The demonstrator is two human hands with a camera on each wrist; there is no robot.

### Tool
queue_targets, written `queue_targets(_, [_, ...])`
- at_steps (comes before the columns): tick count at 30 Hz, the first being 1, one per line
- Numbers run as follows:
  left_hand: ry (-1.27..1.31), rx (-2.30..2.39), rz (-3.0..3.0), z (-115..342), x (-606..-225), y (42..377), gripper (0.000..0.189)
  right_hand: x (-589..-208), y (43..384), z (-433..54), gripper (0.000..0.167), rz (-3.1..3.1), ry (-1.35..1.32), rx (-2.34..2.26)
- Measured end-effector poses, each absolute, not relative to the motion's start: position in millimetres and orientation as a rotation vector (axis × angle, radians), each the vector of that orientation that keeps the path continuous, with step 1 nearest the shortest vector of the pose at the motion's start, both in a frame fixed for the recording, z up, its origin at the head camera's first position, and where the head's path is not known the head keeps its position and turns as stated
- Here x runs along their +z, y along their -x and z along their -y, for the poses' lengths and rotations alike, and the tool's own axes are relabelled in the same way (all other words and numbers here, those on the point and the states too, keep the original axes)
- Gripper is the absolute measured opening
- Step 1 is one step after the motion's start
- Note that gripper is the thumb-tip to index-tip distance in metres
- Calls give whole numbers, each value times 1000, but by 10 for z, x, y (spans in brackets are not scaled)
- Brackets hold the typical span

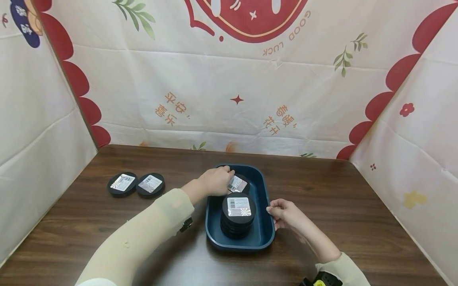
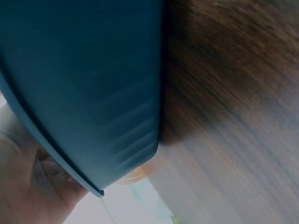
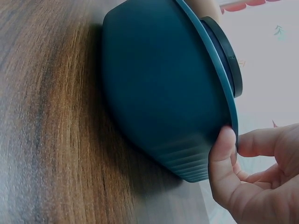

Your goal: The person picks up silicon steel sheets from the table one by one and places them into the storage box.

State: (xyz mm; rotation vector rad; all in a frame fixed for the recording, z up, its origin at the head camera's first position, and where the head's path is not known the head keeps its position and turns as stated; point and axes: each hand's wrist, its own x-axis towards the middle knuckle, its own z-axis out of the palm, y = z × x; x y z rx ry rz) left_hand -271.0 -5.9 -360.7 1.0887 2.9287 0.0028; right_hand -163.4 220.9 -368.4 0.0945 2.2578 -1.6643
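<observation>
A deep blue tray (image 1: 241, 249) with rounded corners sits on the table. Toward its near end stands a stack of black round discs (image 1: 238, 208), a white barcode label on the top one. Behind the stack, at the tray's far end, is another labelled black disc (image 1: 238, 183). My left hand (image 1: 216, 182) reaches over the tray's left rim and grips this far disc at its left edge; its fingertips are partly hidden. On the right side, my right hand (image 3: 261, 170) pinches the tray's rim between thumb and fingers.
Two more black discs, a left one (image 1: 122, 184) and a right one (image 1: 150, 185), lie side by side on the wooden table (image 1: 322, 190), left of the tray. A printed white cloth (image 1: 214, 79) hangs behind the table and along both sides.
</observation>
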Motion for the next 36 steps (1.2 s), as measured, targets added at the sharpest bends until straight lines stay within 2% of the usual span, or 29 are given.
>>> queue_targets(7, [-1060,53,-2914,98,-3587,2682,67,-3696,1634,-2206,30,-2262,-93,-1662])
queue_targets(13, [-1142,145,-2919,150,-3571,2678,65,-3681,1620,-2209,30,-2277,-89,-1644])
queue_targets(20, [-1185,130,-2939,225,-3608,2695,79,-3682,1630,-2207,30,-2281,-83,-1641])
queue_targets(36, [-972,192,-3012,423,-3632,2627,87,-3678,1621,-2205,30,-2284,-82,-1651])
